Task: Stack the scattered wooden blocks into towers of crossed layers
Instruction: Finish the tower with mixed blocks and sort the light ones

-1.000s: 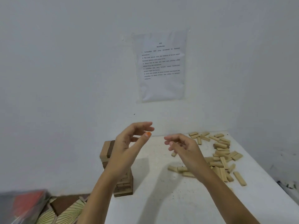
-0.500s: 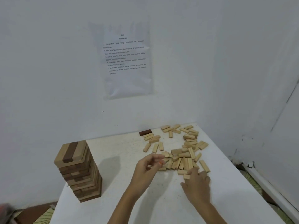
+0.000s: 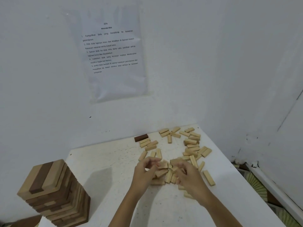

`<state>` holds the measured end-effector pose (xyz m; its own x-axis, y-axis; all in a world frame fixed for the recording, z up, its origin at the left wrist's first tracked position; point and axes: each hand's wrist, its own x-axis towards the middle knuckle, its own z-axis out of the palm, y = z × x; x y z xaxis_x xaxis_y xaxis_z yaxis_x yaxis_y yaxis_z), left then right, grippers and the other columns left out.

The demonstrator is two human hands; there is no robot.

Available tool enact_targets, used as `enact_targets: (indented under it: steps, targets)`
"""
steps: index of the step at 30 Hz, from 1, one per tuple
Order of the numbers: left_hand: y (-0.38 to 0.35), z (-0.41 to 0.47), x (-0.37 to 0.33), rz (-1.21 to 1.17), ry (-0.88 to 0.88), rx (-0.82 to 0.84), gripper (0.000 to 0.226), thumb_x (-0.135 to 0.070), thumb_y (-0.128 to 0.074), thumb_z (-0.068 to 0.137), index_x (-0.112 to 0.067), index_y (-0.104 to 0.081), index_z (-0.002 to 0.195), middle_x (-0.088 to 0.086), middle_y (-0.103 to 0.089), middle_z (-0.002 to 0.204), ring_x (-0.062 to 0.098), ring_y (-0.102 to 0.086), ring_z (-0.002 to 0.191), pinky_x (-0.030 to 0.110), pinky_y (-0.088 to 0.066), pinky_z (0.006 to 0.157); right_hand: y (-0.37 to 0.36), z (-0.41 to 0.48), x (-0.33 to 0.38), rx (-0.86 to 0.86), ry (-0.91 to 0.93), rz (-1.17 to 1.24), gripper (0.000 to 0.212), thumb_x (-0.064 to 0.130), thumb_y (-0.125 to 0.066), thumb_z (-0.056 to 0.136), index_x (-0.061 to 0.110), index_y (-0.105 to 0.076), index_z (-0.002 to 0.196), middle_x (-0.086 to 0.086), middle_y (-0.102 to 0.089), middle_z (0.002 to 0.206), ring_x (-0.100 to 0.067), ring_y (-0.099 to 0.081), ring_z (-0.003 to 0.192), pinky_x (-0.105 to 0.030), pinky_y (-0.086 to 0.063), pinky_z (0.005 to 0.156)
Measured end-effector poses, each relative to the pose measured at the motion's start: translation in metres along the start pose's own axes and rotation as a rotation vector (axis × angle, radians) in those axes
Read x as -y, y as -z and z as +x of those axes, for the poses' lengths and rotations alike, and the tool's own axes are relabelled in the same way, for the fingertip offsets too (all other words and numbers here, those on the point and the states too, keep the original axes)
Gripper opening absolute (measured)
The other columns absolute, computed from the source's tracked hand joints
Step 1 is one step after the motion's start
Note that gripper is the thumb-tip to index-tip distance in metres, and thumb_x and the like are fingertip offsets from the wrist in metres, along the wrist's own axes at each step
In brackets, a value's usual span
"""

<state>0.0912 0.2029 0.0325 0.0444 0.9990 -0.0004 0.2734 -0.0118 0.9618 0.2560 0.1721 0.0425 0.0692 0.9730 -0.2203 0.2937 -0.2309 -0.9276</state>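
White table (image 3: 105, 154) set into a room corner; back edge meets the wall, right edge runs free above a striped mat (image 3: 256, 182) on the floor.

Finished tower (image 3: 54, 192) of crossed layers, mixed dark and light wood, stands at the near-left corner, close to the table's left edge. Top layer: one dark block between light ones.

Scattered light blocks (image 3: 191, 145) spread over the far-right part of the table, reaching nearly to the back edge and close to the right edge. One single block (image 3: 209, 177) lies apart, just inside the right edge. One dark block (image 3: 141, 137) lies against the back edge, touching the light ones beside it.

Left hand (image 3: 144, 174) and right hand (image 3: 188, 179) are both down on a small heap of blocks (image 3: 165, 172) at mid-table, one on each side, fingers curled into it. Motion blur; cannot tell whether either hand actually grips a block.

Open room: a wide bare strip of tabletop between the tower and the left hand, and bare surface along the near edge under both forearms.

Printed sheet (image 3: 113, 51) in plastic fixed to the wall above.
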Motion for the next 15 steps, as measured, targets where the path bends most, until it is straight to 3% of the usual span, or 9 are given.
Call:
enact_targets:
  steps: [3, 7, 9, 11, 13, 15]
  targets:
    - [0.000, 0.033, 0.003, 0.056, -0.013, -0.077, 0.022, 0.001, -0.056, 0.089, -0.015, -0.070, 0.093, -0.002, -0.071, 0.091, 0.009, -0.063, 0.085, 0.010, -0.047, 0.071, 0.007, 0.031, 0.010, 0.023, 0.010, 0.031, 0.016, 0.015, -0.045, 0.098, 0.021, -0.057, 0.105, 0.001, -0.053, 0.068, -0.017, -0.050, 0.065, -0.031, -0.043, 0.062]
    - [-0.003, 0.077, 0.010, 0.130, -0.030, -0.181, 0.014, -0.005, -0.060, 0.092, -0.014, -0.068, 0.097, -0.004, -0.069, 0.098, -0.001, -0.061, 0.085, 0.008, -0.047, 0.067, 0.011, 0.076, 0.012, -0.019, 0.078, -0.049, 0.020, 0.003, -0.060, 0.089, 0.017, -0.060, 0.103, 0.008, -0.037, 0.054, -0.008, -0.038, 0.052, -0.018, -0.043, 0.054]
    - [-0.003, 0.098, 0.013, 0.166, -0.034, -0.226, 0.009, -0.008, -0.062, 0.092, -0.008, -0.065, 0.100, -0.003, -0.065, 0.101, -0.010, -0.059, 0.081, 0.005, -0.045, 0.066, 0.011, 0.098, 0.008, -0.079, 0.112, -0.098, 0.016, -0.003, -0.059, 0.088, 0.006, -0.065, 0.099, 0.008, -0.037, 0.053, -0.004, -0.037, 0.048, -0.011, -0.046, 0.060]
    - [0.001, 0.118, 0.019, 0.206, -0.033, -0.197, 0.013, 0.000, -0.058, 0.092, -0.003, -0.061, 0.105, -0.001, -0.058, 0.104, -0.017, -0.059, 0.078, 0.006, -0.047, 0.064, 0.012, 0.117, 0.002, -0.132, 0.108, -0.115, 0.014, 0.000, -0.059, 0.091, -0.014, -0.063, 0.093, 0.006, -0.046, 0.055, 0.003, -0.048, 0.049, -0.008, -0.047, 0.061]
    - [0.005, 0.137, 0.030, 0.315, -0.048, -0.176, 0.025, 0.004, -0.056, 0.090, -0.006, -0.061, 0.112, 0.003, -0.059, 0.115, 0.000, -0.065, 0.093, 0.019, -0.055, 0.075, 0.011, 0.130, 0.000, -0.149, 0.095, -0.069, 0.024, 0.008, -0.059, 0.094, -0.015, -0.063, 0.090, -0.002, -0.054, 0.061, 0.003, -0.052, 0.048, -0.013, -0.043, 0.049]
    - [0.006, 0.152, 0.042, 0.560, -0.102, -0.171, 0.034, 0.002, -0.056, 0.089, -0.012, -0.062, 0.120, 0.001, -0.061, 0.123, 0.016, -0.058, 0.110, 0.032, -0.049, 0.093, 0.013, 0.139, -0.003, -0.166, 0.122, -0.089, 0.021, 0.017, -0.059, 0.095, 0.000, -0.069, 0.087, -0.016, -0.050, 0.064, -0.013, -0.052, 0.055, -0.016, -0.042, 0.053]
